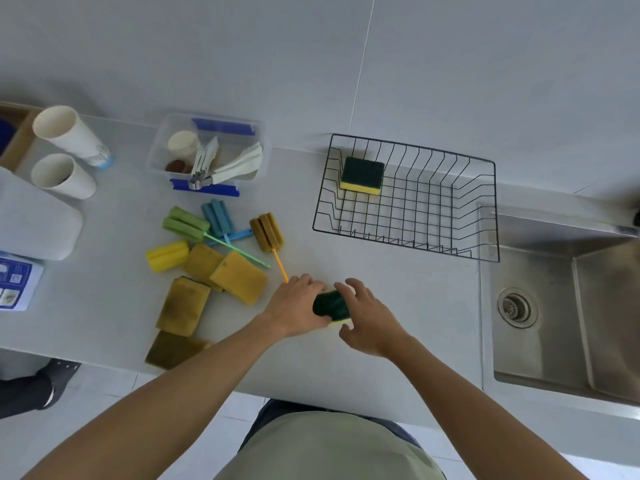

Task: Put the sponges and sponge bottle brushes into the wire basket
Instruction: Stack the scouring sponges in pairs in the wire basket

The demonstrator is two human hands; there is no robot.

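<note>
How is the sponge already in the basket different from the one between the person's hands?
The sponge in the wire basket lies free and flat at the basket's far left corner; the held sponge is above the counter, with the left hand and right hand on it. The basket sponge keeps a square shape; the held one looks bent or squeezed. Both have a dark green top over a yellow layer.

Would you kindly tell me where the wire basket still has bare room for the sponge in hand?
The wire basket holds one green-and-yellow sponge in its far left corner; its middle, right side and near edge are bare. The counter left of it is crowded with sponges and bottle brushes.
</note>
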